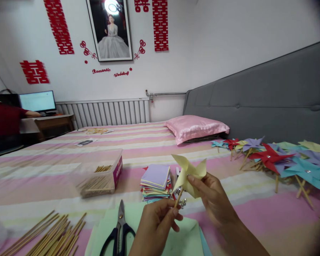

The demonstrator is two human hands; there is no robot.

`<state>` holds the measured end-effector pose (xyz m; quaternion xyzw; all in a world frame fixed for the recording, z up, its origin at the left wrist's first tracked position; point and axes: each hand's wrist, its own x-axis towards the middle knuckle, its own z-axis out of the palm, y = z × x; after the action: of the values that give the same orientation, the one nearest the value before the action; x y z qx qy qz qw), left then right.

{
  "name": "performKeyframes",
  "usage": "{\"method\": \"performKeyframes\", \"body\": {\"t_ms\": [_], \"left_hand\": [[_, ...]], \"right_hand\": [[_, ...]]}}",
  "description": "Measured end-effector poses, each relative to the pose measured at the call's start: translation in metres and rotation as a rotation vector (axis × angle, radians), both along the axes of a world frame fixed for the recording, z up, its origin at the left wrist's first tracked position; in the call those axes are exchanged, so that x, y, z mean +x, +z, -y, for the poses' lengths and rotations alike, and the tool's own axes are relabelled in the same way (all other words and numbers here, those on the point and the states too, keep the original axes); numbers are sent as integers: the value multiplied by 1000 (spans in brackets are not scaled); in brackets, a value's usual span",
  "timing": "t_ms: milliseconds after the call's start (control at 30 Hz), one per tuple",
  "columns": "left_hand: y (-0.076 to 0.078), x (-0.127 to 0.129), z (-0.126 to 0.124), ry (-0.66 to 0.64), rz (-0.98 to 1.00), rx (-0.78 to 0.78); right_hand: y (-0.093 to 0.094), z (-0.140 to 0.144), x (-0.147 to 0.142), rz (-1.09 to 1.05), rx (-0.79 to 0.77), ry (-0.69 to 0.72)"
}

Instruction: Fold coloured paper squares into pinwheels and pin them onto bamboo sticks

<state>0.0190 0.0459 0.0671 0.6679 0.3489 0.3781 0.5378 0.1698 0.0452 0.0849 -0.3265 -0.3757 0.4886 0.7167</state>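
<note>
1. Pinwheel [188, 174] is the thing in hand here, pale yellow paper, sitting just above the left hand [156, 222] and right against the fingertips of the right hand [216, 199]; both hands are up off the bed.
2. Left hand is pinched shut around the stick [178, 199] near its bottom end; right hand has its fingers closed on the lower right edge of the paper.
3. Stick's long axis runs from the left grip up and slightly right into the middle of the paper; so the paper is up and right of the left grip, and left of the right one.
4. Below the left grip: scissors [117, 231] lying on a green sheet [186, 238]; just beyond it, a stack of paper squares [156, 181].
5. Off to the right of the right grip, well apart: a heap of finished pinwheels [277, 158].
</note>
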Motion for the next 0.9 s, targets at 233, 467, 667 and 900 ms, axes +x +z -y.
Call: {"method": "performKeyframes", "body": {"t_ms": [233, 467, 667, 900], "left_hand": [[2, 0, 2, 7, -29, 10], [2, 2, 2, 9, -28, 4], [3, 0, 1, 61, -192, 75], [-2, 0, 0, 107, -381, 202]], "right_hand": [[-3, -2, 2, 43, 18, -27], [-3, -2, 0, 46, 21, -84], [-6, -5, 5, 41, 5, -140], [-5, -6, 7, 61, -20, -155]]}}
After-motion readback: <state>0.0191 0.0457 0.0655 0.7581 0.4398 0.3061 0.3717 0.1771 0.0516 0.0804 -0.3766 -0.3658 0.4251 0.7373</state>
